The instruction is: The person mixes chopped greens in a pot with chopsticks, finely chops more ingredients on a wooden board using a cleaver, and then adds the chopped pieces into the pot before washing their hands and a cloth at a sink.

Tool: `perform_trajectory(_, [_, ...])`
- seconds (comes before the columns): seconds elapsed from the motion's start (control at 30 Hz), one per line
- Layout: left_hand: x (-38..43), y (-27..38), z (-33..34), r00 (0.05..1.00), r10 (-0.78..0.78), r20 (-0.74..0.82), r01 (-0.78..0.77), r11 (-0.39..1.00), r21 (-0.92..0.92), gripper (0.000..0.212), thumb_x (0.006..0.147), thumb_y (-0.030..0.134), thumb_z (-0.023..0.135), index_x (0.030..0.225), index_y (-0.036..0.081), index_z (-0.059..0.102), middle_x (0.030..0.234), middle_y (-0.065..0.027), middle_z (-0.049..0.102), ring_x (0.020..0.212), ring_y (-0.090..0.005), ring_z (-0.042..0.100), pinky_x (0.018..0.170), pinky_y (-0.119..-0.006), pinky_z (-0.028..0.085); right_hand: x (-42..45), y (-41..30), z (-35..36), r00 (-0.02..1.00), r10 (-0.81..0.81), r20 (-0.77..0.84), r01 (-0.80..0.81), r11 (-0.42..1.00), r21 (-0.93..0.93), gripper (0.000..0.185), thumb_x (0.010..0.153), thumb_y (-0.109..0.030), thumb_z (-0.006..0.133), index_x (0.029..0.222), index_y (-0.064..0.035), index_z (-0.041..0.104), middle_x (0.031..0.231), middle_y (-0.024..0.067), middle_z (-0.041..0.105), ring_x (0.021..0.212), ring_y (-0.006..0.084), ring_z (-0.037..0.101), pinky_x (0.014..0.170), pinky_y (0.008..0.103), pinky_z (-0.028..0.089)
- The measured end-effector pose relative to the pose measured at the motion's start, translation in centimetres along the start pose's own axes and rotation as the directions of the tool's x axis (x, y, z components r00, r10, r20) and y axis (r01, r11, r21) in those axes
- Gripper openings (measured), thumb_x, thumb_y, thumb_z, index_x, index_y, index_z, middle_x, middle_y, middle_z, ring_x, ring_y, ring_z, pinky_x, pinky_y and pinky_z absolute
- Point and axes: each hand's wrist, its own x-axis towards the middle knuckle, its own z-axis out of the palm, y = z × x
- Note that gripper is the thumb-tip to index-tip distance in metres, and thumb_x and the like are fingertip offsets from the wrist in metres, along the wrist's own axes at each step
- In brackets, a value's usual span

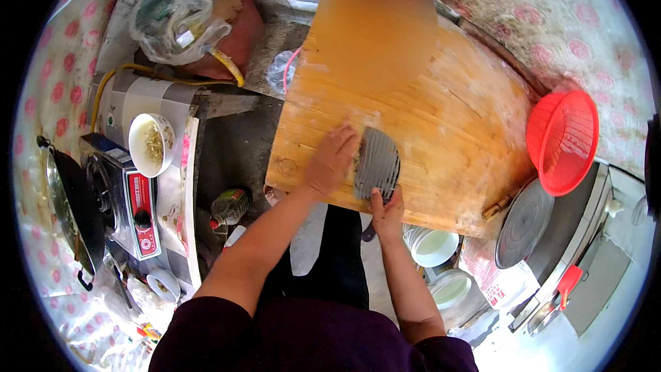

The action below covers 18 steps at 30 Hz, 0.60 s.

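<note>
My right hand (388, 213) grips the dark handle of a broad kitchen knife (378, 163), a cleaver by its shape. Its wide grey blade, streaked with wet or pale marks, lies over the wooden board (454, 165) near the front edge. Just left of the blade is my left hand (333, 157), laid low over the board with its fingers stretched forward. Small yellowish bits show between that hand and the blade's left edge. What lies under the left palm is hidden.
A red plastic colander (563, 142) and a round grey lid (525, 223) stand at the right. On the left are a gas stove (142, 217), a wok (77, 212) and a white bowl (152, 145) of pale shreds. A bottle (231, 206) sits below. A blurred patch hides the board's far end.
</note>
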Motion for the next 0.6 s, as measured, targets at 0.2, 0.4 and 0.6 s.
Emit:
perform_trajectory(0.2, [-0.5, 0.3, 0.8, 0.908, -0.357, -0.219, 0.272, 0.901, -0.339, 0.019, 0.086, 0.0, 0.055, 0.104, 0.001, 0.061, 0.115, -0.0136, 0.058, 0.114, -0.0328, 0.053, 0.094, -0.039, 0.043, -0.1, -0.3, 6.7, 0.992, -0.101, 0.076, 0.111, 0.982, -0.154, 0.019, 0.086, -0.012, 0.059, 0.095, 0.0018, 0.049, 0.078, 0.0141, 0.058, 0.074, 0.0245, 0.058, 0.066, 0.0359, 0.046])
perform_trajectory(0.4, [-0.8, -0.5, -9.9, 0.803, -0.366, -0.47, 0.245, 0.922, -0.299, 0.017, 0.081, -0.005, 0.057, 0.095, 0.003, 0.064, 0.109, -0.0111, 0.06, 0.108, -0.03, 0.057, 0.091, -0.036, 0.046, -3.1, -8.6, 11.8, 0.94, -0.12, 0.319, 0.084, 0.989, 0.124, 0.017, 0.089, -0.014, 0.059, 0.092, -0.0015, 0.047, 0.072, 0.0048, 0.057, 0.054, 0.0082, 0.052, 0.048, 0.0238, 0.043])
perform_trajectory(0.6, [-1.6, -2.6, -27.5, 0.698, -0.122, -0.705, 0.177, 0.984, 0.005, 0.019, 0.072, -0.01, 0.06, 0.086, 0.003, 0.065, 0.097, -0.0115, 0.058, 0.099, -0.0304, 0.059, 0.083, -0.035, 0.049, -7.7, -18.7, 22.3, 0.827, -0.327, 0.457, 0.243, 0.941, 0.235, 0.024, 0.088, -0.015, 0.062, 0.093, 0.0005, 0.044, 0.073, 0.0076, 0.057, 0.055, 0.0115, 0.053, 0.05, 0.0264, 0.044])
